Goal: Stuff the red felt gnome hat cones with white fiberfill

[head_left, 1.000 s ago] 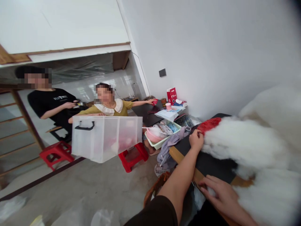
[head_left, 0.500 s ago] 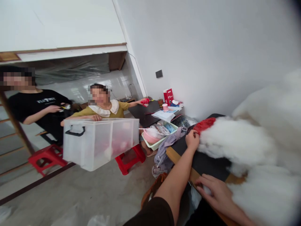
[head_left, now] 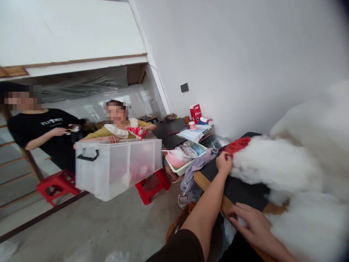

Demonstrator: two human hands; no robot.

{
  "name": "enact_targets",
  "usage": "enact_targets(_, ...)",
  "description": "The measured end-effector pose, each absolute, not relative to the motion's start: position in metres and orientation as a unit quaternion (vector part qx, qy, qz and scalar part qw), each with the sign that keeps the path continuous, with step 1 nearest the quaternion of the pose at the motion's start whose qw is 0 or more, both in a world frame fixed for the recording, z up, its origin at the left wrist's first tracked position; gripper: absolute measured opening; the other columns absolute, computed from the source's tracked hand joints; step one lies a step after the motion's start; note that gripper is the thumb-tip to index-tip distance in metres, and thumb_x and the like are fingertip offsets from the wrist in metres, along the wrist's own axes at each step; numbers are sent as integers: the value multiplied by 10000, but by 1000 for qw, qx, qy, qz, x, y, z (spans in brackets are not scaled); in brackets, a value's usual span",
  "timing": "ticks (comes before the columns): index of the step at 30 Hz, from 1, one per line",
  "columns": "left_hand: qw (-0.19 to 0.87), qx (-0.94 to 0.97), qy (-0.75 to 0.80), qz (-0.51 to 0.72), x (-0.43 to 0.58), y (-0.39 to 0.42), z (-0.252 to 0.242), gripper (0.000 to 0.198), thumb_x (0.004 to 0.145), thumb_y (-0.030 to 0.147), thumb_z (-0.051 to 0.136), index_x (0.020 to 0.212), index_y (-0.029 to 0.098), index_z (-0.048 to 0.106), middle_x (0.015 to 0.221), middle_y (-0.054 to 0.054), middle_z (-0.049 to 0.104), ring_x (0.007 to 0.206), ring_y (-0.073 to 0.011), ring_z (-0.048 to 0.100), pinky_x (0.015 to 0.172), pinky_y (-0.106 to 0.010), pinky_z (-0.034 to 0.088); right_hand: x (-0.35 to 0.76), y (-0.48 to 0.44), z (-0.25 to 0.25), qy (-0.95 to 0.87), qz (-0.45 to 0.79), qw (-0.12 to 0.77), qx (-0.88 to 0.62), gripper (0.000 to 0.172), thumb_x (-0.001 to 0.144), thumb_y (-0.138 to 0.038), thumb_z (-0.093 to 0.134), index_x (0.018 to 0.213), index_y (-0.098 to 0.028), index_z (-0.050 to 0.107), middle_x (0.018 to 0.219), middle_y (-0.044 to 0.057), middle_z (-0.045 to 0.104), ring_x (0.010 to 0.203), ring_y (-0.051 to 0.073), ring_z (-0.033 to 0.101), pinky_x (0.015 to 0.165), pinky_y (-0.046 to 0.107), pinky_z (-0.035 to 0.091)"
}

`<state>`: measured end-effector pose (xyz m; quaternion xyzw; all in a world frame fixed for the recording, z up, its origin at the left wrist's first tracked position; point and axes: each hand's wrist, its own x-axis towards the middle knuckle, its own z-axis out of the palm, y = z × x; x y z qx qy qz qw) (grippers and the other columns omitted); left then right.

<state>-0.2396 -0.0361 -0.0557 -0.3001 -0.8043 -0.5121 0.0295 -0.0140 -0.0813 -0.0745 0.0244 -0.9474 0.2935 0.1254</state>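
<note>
My left hand [head_left: 224,163] is closed at the black tabletop, its curled fingers against the near end of a crumpled red fabric piece [head_left: 237,146]. What the fingertips grip is partly hidden. Lower down, my right hand [head_left: 252,222] rests by the wooden table edge with its fingers bent. A small tuft of white stuffing [head_left: 241,221] shows between its thumb and fingers. A large heap of fluffy white stuffing [head_left: 278,163] lies beside the red fabric and spreads along the right side.
Across from me, a co-worker holds a red-and-white item [head_left: 137,132] above a clear plastic bin [head_left: 117,171]. Another person stands at left near a red stool [head_left: 57,185]. A pale green basket [head_left: 183,169] and a dark table [head_left: 166,130] with papers stand ahead.
The seated co-worker's hand has brought the red-and-white item from the dark table to above the plastic bin. My hands stay almost where they were; the view has shifted slightly.
</note>
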Motion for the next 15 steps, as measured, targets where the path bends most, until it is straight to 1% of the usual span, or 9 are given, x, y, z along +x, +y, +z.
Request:
enact_targets(5, 25, -298, -802, -517, -241, -34, -57, 202, 836, 181, 537, 909, 231, 718, 715, -5, 687, 670, -164, 609, 727, -265, 469, -14, -81, -75, -947, 298, 121, 21, 285, 993, -370, 434, 960, -246, 688, 923, 64, 696, 878, 209, 677, 735, 302, 469)
enact_targets(15, 25, -298, -799, -521, -242, -34, -59, 199, 835, 183, 536, 903, 232, 716, 707, -2, 680, 673, -165, 611, 736, -269, 473, -15, -82, -76, -938, 313, 150, 20, 274, 978, -374, 459, 940, -250, 700, 893, 58, 693, 848, 207, 675, 717, 302, 468)
